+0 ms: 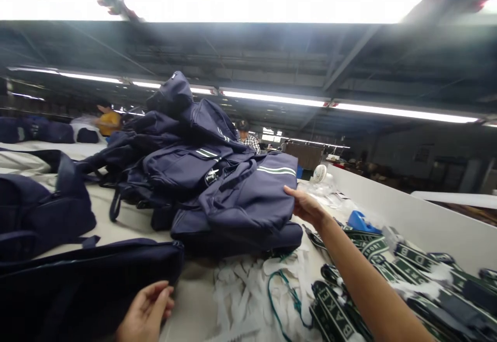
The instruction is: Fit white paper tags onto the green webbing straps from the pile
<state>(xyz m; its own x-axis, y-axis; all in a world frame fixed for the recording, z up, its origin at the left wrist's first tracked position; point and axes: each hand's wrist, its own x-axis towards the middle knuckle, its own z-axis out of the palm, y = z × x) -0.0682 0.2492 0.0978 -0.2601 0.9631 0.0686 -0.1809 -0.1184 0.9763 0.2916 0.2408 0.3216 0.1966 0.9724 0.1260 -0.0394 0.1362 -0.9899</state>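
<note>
My right hand (308,208) reaches out to a navy bag (252,191) with white and green stripes. Its thumb lies on top of the bag's right edge and its fingers are underneath, gripping it. This bag lies at the front of a tall heap of navy bags (174,129). At the bottom, my left hand (147,311) has its fingers curled in with the thumb against them, and nothing shows between them. Beside it on the left lies a dark navy bag (89,280), cut off by the frame edge.
White strips (240,290) and a green cord (295,300) lie on the table. Lettered green straps (334,311) are heaped at the right with a blue tape dispenser (363,222). A white partition (373,197) borders the table. A person in yellow (108,122) is farther back.
</note>
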